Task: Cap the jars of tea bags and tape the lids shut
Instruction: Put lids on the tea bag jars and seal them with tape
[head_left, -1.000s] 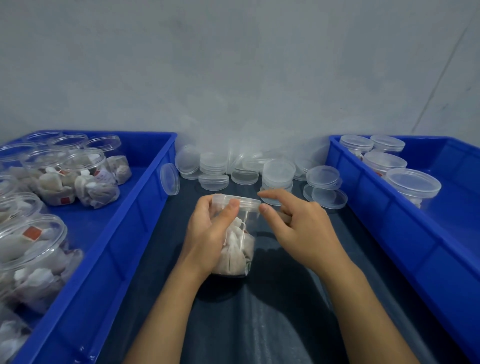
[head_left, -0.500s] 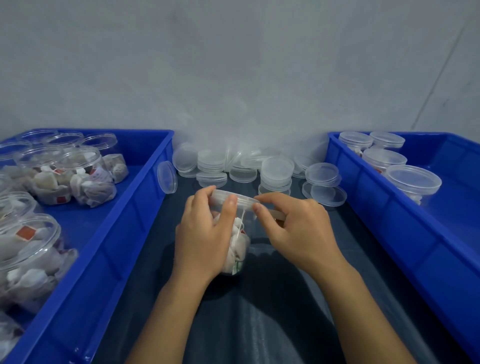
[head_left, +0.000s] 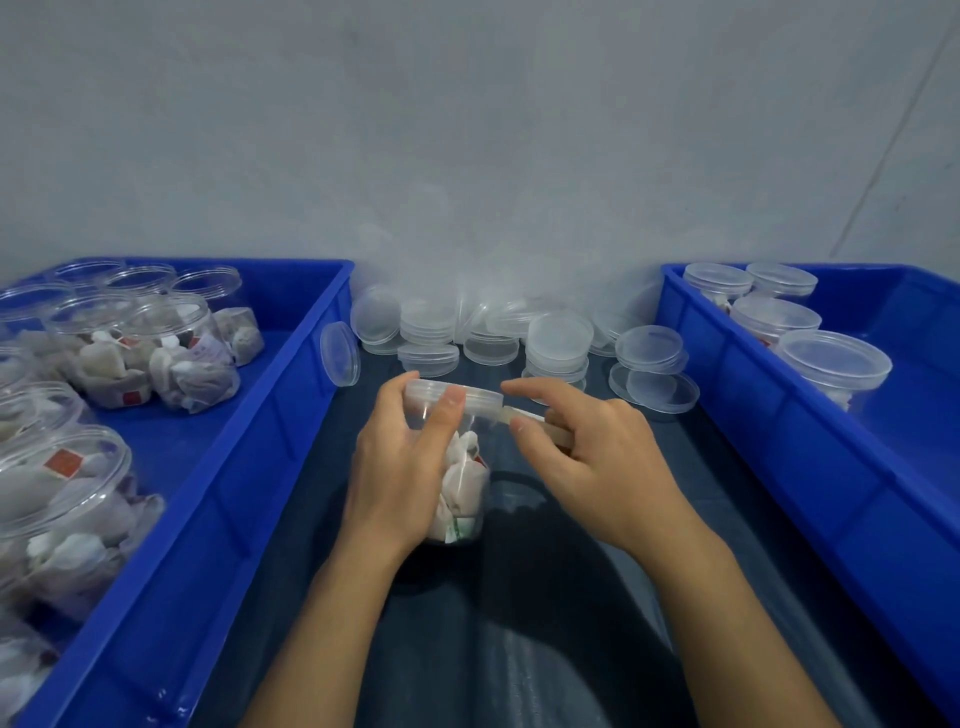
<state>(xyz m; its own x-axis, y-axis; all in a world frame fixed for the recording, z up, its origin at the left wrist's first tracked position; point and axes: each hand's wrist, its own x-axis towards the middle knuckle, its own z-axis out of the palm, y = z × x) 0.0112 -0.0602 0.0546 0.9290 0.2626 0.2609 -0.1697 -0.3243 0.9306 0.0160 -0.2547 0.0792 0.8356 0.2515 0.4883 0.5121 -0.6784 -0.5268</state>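
A clear jar of tea bags (head_left: 462, 483) stands on the dark cloth in the middle, with a clear lid (head_left: 452, 396) on top. My left hand (head_left: 400, 462) wraps around the jar, thumb pressed on the lid's rim. My right hand (head_left: 587, 457) is just right of the lid and holds a roll of clear tape (head_left: 545, 426), mostly hidden under the fingers. A short strip of tape runs from the roll to the lid's rim.
A blue bin (head_left: 270, 415) on the left holds several open jars of tea bags (head_left: 176, 358). A blue bin (head_left: 737, 410) on the right holds capped jars (head_left: 831, 364). Loose clear lids (head_left: 556, 338) are piled against the grey wall behind.
My right hand has drawn away to the right of the lid, stretching tape from the rim. My left hand slid further around the jar, which has turned.
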